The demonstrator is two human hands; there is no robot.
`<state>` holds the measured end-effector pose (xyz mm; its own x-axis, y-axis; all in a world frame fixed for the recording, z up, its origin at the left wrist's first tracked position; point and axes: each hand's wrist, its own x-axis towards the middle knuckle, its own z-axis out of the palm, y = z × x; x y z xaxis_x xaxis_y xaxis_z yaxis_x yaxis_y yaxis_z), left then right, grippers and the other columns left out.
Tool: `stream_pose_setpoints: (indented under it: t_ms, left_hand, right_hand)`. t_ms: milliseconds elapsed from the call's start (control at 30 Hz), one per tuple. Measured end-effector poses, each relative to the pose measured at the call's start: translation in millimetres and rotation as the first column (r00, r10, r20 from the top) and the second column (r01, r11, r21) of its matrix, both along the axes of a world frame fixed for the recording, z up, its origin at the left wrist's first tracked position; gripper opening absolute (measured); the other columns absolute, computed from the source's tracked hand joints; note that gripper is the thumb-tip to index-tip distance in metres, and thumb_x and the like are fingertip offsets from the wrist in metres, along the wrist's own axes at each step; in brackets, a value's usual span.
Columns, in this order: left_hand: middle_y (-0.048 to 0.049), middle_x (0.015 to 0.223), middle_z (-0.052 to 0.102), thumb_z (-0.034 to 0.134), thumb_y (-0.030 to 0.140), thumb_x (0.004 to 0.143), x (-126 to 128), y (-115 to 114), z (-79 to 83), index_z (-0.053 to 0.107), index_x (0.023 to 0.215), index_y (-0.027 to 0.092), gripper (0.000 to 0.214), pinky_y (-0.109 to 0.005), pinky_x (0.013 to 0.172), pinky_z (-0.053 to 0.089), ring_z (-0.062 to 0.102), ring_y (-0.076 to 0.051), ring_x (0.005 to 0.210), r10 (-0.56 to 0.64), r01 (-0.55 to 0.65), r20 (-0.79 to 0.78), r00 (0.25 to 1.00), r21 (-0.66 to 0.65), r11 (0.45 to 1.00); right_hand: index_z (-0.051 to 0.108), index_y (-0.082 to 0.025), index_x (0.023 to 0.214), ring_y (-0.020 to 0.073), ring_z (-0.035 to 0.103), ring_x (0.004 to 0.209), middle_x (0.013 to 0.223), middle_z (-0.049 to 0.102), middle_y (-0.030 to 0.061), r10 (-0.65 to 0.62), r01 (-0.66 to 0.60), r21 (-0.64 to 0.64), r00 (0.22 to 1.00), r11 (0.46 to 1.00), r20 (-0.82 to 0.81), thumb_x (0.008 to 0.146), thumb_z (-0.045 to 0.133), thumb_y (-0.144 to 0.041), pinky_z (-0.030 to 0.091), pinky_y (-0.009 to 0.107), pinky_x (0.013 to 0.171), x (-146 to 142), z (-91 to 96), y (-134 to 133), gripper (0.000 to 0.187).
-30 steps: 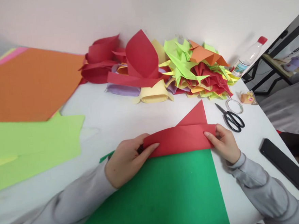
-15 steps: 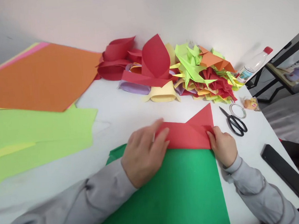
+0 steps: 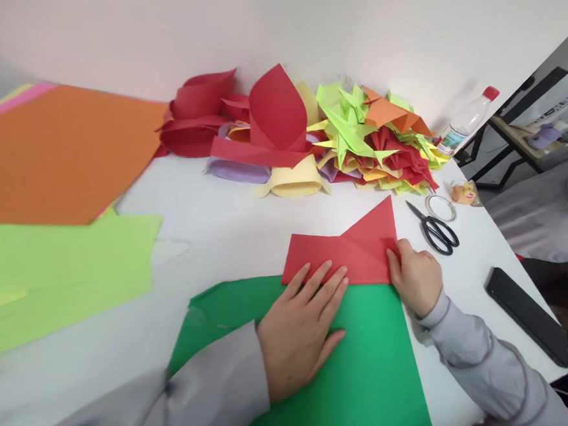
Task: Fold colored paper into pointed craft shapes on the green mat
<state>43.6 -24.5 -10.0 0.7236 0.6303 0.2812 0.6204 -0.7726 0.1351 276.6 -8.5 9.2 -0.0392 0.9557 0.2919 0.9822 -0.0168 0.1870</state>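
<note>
A folded red paper [image 3: 349,250] lies on the white table [image 3: 226,227], over the far edge of a green sheet [image 3: 363,370]. A triangular flap points up at its right end. My left hand [image 3: 304,328] lies flat on the green sheet, fingers stretched out and apart, with the fingertips pressing the red paper's near edge. My right hand [image 3: 415,275] rests at the red paper's right end, fingers curled and pinching that corner.
A pile of folded paper shapes [image 3: 308,136] sits at the back against the wall. Orange sheet [image 3: 56,151] and light green sheets [image 3: 55,274] lie left. Black scissors [image 3: 433,228], a tape roll [image 3: 440,206], a plastic bottle [image 3: 467,119] and a black phone [image 3: 527,316] lie right, near the table edge.
My left hand folded the red paper's left end over to the right, then slid back and flattened on its near edge. The red strip is now shorter. My right hand kept holding the right corner.
</note>
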Motion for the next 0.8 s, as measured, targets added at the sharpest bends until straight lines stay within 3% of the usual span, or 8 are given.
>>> stream_pose_setpoints:
  t_ms: [200, 333, 433, 500, 600, 800]
  left_hand:
    - [-0.0082, 0.146, 0.044, 0.037, 0.052, 0.091, 2.0, 0.4, 2.1, 0.046, 0.138, 0.014, 0.061, -0.048, 0.114, 0.015, 0.031, -0.030, 0.137, 0.006, -0.006, -0.031, 1.000, -0.018, 1.000]
    - [-0.0086, 0.147, 0.043, 0.040, 0.054, 0.089, 2.5, 1.4, 2.7, 0.046, 0.137, 0.014, 0.063, -0.049, 0.114, 0.012, 0.029, -0.031, 0.138, -0.001, -0.001, -0.061, 0.998, -0.020, 1.000]
    - [-0.0090, 0.148, 0.041, 0.041, 0.053, 0.089, 2.5, 1.9, 2.8, 0.046, 0.138, 0.014, 0.063, -0.049, 0.114, 0.011, 0.027, -0.031, 0.139, -0.013, 0.012, -0.062, 0.998, -0.018, 1.000]
    - [-0.0092, 0.148, 0.041, 0.041, 0.053, 0.089, 2.3, 2.3, 2.2, 0.045, 0.138, 0.013, 0.063, -0.049, 0.114, 0.010, 0.026, -0.031, 0.139, -0.022, 0.021, -0.056, 0.998, -0.019, 1.000]
    - [-0.0102, 0.148, 0.041, 0.042, 0.053, 0.089, 2.2, 2.3, 1.6, 0.043, 0.138, 0.013, 0.064, -0.049, 0.115, 0.011, 0.026, -0.030, 0.140, -0.024, 0.023, -0.040, 0.999, -0.020, 1.000]
    - [-0.0162, 0.145, 0.044, 0.046, 0.047, 0.088, 3.4, -2.6, 4.3, 0.049, 0.132, 0.008, 0.060, -0.048, 0.115, 0.014, 0.028, -0.033, 0.138, -0.014, 0.012, 0.023, 1.000, 0.068, 0.998]
  right_hand:
    - [0.057, -0.015, 0.092, 0.0201, 0.056, 0.058, 0.067, 0.065, 0.0060, -0.019, 0.020, 0.013, 0.998, 1.000, -0.066, 0.093, 0.043, -0.032, 0.031, 0.032, 0.061, 3.3, 3.0, 0.7, 0.023]
    - [0.057, -0.012, 0.115, 0.0277, 0.057, 0.099, 0.109, 0.064, 0.0158, 0.141, -0.131, 0.130, 0.987, 0.983, -0.076, 0.092, 0.045, -0.026, 0.035, 0.041, 0.089, -1.7, 8.5, 0.2, 0.029]
    - [0.056, -0.017, 0.123, 0.0280, 0.048, 0.118, 0.130, 0.056, 0.0129, 0.304, -0.297, 0.092, 0.950, 0.951, -0.076, 0.094, 0.044, -0.025, 0.026, 0.047, 0.105, -9.2, 11.1, -1.7, 0.032]
    - [0.056, -0.018, 0.125, 0.0283, 0.044, 0.123, 0.137, 0.051, 0.0118, 0.365, -0.366, 0.008, 0.927, 0.931, -0.084, 0.095, 0.044, -0.031, 0.026, 0.046, 0.106, -13.0, 9.9, -2.3, 0.035]
    - [0.053, -0.019, 0.131, 0.0286, 0.042, 0.127, 0.142, 0.046, 0.0129, 0.350, -0.359, -0.084, 0.931, 0.929, -0.107, 0.096, 0.042, -0.035, 0.032, 0.045, 0.104, -14.3, 4.7, -1.0, 0.040]
    - [0.047, -0.019, 0.136, 0.0289, 0.040, 0.129, 0.143, 0.044, 0.0143, 0.289, -0.299, -0.117, 0.953, 0.947, -0.094, 0.097, 0.036, -0.031, 0.035, 0.047, 0.101, -8.8, -1.6, 1.3, 0.043]
